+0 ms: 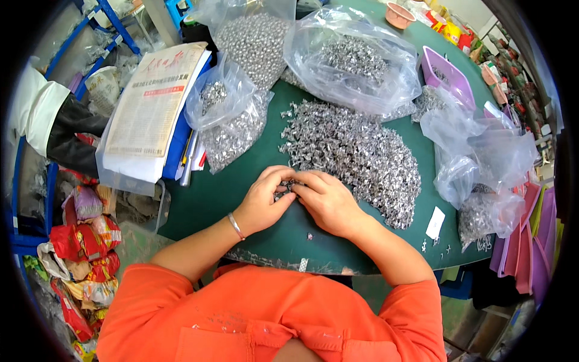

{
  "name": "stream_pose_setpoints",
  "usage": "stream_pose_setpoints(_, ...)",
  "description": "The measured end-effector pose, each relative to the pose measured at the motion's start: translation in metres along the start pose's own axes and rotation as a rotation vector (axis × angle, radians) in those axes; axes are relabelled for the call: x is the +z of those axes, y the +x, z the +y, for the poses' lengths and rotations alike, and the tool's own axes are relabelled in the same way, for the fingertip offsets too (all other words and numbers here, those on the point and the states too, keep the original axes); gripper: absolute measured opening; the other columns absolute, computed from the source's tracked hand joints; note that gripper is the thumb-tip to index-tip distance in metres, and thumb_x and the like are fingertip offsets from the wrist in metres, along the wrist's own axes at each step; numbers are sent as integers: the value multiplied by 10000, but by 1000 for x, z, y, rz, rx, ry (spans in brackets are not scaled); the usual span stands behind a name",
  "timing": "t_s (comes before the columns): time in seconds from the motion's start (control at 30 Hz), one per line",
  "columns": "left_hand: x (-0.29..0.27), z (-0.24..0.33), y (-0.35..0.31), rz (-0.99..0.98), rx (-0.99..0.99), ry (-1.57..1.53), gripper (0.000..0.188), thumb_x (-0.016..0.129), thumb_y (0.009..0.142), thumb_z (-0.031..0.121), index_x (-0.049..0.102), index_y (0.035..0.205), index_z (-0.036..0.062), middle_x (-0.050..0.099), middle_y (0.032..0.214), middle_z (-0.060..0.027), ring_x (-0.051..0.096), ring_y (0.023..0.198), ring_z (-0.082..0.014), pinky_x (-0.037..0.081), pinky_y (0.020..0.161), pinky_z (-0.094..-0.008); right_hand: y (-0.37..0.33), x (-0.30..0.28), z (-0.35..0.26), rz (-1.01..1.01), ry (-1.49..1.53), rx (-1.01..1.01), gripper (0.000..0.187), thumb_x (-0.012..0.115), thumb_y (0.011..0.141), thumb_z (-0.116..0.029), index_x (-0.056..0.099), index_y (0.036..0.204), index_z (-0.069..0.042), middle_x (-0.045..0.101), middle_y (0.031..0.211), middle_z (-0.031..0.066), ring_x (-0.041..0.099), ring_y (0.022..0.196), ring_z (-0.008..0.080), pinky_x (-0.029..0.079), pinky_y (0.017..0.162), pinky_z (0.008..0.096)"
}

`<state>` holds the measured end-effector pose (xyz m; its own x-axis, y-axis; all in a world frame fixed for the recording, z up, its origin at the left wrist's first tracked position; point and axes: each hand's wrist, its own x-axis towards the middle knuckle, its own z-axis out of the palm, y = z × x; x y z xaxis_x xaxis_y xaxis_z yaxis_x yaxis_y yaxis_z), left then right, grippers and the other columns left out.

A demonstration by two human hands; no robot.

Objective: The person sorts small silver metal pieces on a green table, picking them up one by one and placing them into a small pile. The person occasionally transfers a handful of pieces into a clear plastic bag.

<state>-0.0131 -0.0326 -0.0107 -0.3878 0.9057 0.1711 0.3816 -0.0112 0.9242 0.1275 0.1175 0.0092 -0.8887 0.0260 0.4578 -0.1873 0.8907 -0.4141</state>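
The table [386,246] is dark green, with a curved, worn front edge. To the left stand blue shelves [51,51], and below them coloured packets [87,253] lie in a crowd. At the right edge of the room there are pink and purple bins [523,241], and behind them shelves full of mixed goods.

On the table I count one large heap [356,157] of small metal parts, too many to count. One newspaper [148,105] lies at the left, over a blue folder [176,148]. Of clear bags, there are at least four: one with round beads [253,51], one big bag [362,66] behind the heap, and others to the left and the right. There is one purple tray [455,78], one pink bowl [399,16] at the far side, and one white card [435,223] with a few loose pieces near it.

The person wears one bracelet [236,227], on the left wrist. The left hand [263,202] and the right hand [327,204] meet just beside the heap, near the front. Their fingers are bent around a few parts [281,193]; whether each hand really grips one, I cannot tell.
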Motion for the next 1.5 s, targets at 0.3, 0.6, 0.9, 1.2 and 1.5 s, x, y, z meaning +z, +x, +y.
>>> stream_pose_setpoints(0.3, 11, -1, -14, -139, 274, 284, 271, 678, 823, -30, 673, 1090, 16, 648, 1144, -145, 628, 1081, -334, 507, 942, -388, -84, -8, -43, 55, -35, 335, 384, 616, 821, 57, 640, 1197, -17, 609, 1293, 151, 570, 1183, 363, 447, 1020, 445)
stream_pose_setpoints(0.6, 14, 22, -13, -288, 249, 329, 171, 649, 863, -41, 680, 1024, 7, 651, 991, -119, 655, 893, -271, 529, 785, -333, -102, -10, -66, 405, -16, 576, 178, 656, 838, 79, 677, 998, 3, 700, 957, 130, 650, 889, 297, 508, 802, 377)
stream_pose_setpoints(0.9, 15, 20, -19, -348, 286, 330, 205, 731, 829, 47, 673, 1025, 32, 629, 1014, -114, 625, 947, -307, 501, 824, -388, -85, 12, -56, 250, -224, 359, 274, 748, 775, -41, 694, 1038, -94, 702, 1000, 16, 616, 886, 231, 447, 778, 368)
stream_pose_setpoints(1.2, 17, 15, -24, -295, 376, 362, 172, 748, 794, 12, 670, 942, 52, 639, 964, -86, 627, 907, -297, 495, 810, -377, -73, 11, -58, 182, -224, 426, 191, 759, 774, -95, 690, 953, -96, 638, 1012, 8, 591, 977, 237, 429, 818, 387)
stream_pose_setpoints(1.5, -3, 17, -29, -174, 163, 219, 107, 630, 904, -42, 681, 985, 6, 666, 958, -123, 657, 858, -276, 529, 752, -326, -76, 11, -63, 205, -188, 413, 186, 760, 768, -90, 684, 937, -95, 642, 1008, 13, 596, 969, 237, 425, 830, 386)
